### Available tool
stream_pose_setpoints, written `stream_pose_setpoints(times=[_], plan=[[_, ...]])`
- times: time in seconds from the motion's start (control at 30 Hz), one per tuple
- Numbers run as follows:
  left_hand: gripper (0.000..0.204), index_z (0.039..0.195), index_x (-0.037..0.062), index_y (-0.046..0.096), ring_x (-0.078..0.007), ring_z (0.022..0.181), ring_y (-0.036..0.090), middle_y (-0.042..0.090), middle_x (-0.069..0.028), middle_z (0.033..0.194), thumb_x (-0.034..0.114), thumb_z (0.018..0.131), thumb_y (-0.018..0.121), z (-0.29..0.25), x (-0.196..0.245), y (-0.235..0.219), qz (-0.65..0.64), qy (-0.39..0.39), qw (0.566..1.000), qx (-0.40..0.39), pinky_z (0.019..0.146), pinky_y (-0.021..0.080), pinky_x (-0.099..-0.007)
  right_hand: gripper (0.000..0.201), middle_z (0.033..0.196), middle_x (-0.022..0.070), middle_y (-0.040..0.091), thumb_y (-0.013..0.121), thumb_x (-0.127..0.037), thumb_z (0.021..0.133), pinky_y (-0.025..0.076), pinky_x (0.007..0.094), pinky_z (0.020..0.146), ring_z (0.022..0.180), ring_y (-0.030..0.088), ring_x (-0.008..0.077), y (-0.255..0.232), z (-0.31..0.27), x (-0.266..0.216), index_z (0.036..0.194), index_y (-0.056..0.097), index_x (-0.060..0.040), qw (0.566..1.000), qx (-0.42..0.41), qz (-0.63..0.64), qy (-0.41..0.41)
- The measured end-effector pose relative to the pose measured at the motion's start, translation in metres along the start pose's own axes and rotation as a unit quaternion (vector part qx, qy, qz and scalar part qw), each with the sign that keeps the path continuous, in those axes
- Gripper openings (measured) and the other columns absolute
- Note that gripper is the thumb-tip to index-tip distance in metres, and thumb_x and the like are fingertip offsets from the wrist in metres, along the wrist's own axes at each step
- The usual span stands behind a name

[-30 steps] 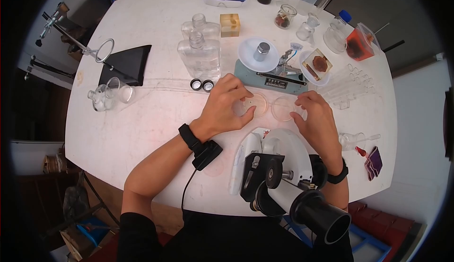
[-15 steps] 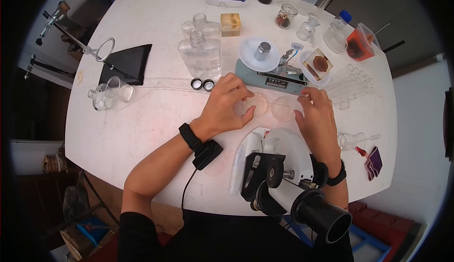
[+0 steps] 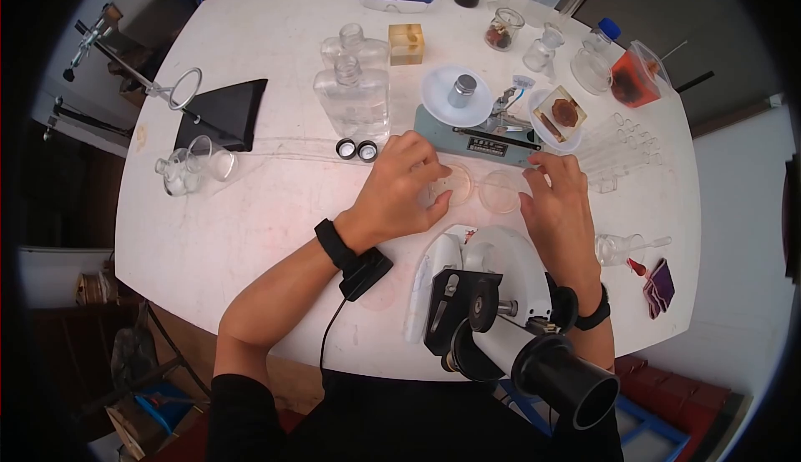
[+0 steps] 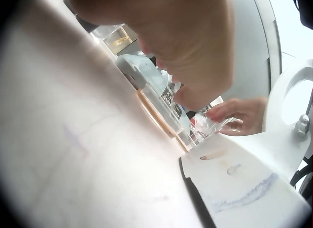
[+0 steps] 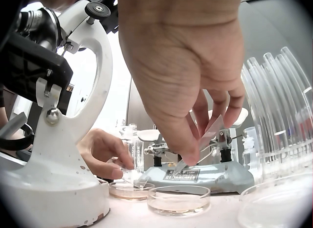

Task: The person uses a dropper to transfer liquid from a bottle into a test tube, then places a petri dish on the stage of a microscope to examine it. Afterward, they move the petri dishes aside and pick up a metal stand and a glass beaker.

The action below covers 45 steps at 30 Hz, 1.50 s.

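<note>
Two shallow clear petri dishes lie side by side, the left dish [image 3: 453, 187] and the middle dish [image 5: 178, 202]; pale liquid shows in the middle one. My left hand [image 3: 399, 185] is bent over the left dish, thumb and forefinger apart at its near side. A clear edge [image 5: 133, 182] shows below those fingertips; I cannot tell if they grip it. My right hand [image 3: 557, 199] hangs right of the middle dish. Its thumb and fingers pinch a thin clear sheet [image 5: 211, 131], tilted above the table. In the left wrist view this clear sheet [image 4: 204, 126] looks creased.
A white microscope [image 3: 496, 270] stands between my forearms. Behind the dishes is a green balance [image 3: 467, 141]. Test tubes [image 3: 622, 149] stand to the right, flat bottles [image 3: 355, 99] and two black caps [image 3: 356, 150] to the left. Another clear dish [image 5: 276, 203] lies at right.
My right hand has shifted slightly right, away from the middle dish, during the first half second. The left hand stays almost still over the left dish.
</note>
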State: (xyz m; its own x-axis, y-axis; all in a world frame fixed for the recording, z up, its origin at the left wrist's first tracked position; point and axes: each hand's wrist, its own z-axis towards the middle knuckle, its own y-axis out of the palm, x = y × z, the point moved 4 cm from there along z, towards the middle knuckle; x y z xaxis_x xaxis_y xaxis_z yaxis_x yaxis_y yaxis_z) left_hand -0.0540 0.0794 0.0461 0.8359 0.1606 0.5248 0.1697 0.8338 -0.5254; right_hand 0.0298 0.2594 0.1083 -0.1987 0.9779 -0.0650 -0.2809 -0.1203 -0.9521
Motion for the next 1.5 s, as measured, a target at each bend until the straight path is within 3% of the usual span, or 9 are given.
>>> stream_pose_setpoints(times=[0.63,1.5], plan=[[0.030,0.083,0.0035,0.064,-0.0258,0.088,0.055,0.052,-0.0078,0.085,0.001,0.055,0.077,0.009,0.019,-0.008,0.072,0.062,0.995,-0.026,0.074,0.043,-0.0369,0.024,0.112,0.0143,0.057,0.060,0.003,0.068,0.042,0.0395,0.082,0.103,0.050,0.0299,0.000,0.000,-0.002,0.092,0.062,0.0067,1.000,0.011,-0.005,-0.013],[0.029,0.083,0.0043,0.065,-0.0249,0.086,0.055,0.053,-0.0068,0.085,0.004,0.057,0.078,0.020,0.025,-0.003,0.049,0.055,0.997,-0.014,0.071,0.042,-0.0358,0.024,0.114,0.0126,0.058,0.069,-0.001,0.068,0.041,0.0415,0.085,0.106,0.049,0.0300,-0.007,-0.002,0.005,0.091,0.063,0.0044,0.999,0.008,0.043,0.023]])
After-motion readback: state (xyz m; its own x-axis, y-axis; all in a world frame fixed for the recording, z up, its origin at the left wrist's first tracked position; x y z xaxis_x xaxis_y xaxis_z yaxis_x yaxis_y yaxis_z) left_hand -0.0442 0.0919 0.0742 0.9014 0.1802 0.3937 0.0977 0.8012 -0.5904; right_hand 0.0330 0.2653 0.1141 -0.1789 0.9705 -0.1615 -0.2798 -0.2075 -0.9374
